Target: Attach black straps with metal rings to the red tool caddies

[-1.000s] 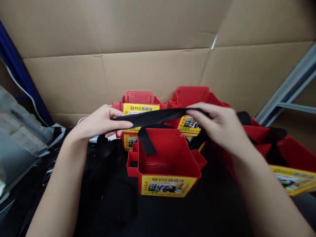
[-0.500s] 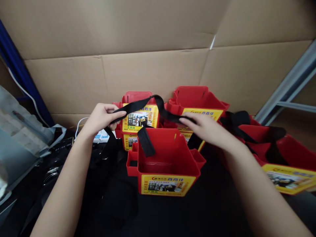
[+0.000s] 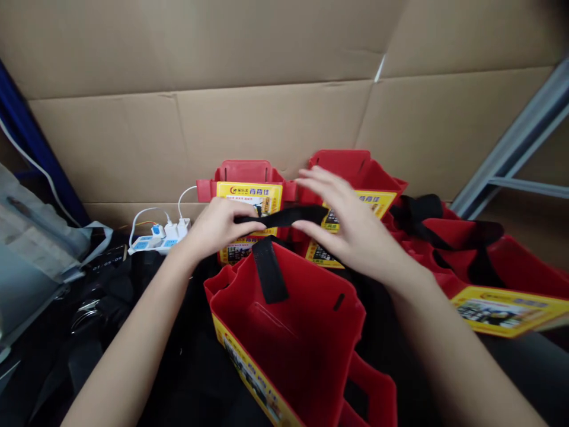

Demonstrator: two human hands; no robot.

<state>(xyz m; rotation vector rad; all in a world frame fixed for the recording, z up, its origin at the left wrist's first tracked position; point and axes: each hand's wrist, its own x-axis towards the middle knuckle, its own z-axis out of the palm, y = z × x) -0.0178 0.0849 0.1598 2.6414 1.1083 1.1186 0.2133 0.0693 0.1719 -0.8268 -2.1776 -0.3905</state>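
A black webbing strap [image 3: 291, 217] is pinched between the thumb and fingers of my left hand [image 3: 222, 224]. My right hand [image 3: 344, 222] is at the strap's other side, its fingers raised and spread apart from the thumb, with the strap passing between them. Below both hands, a red plastic tool box [image 3: 288, 320] stands turned at an angle, its yellow label facing the lower left. Another piece of black strap [image 3: 270, 273] hangs inside its back wall through a slot. A second slot in that wall shows nothing through it.
Behind are stacked red boxes at left [image 3: 246, 172] and right [image 3: 342, 160], against a cardboard wall [image 3: 275, 124]. More strapped red boxes [image 3: 524, 267] lie at right. A power strip [image 3: 162, 237] with plugs and dark gear [image 3: 93, 314] are at left.
The front red box has turned and come nearer. My hands have moved closer together along the strap, and my right fingers have opened from their grip.
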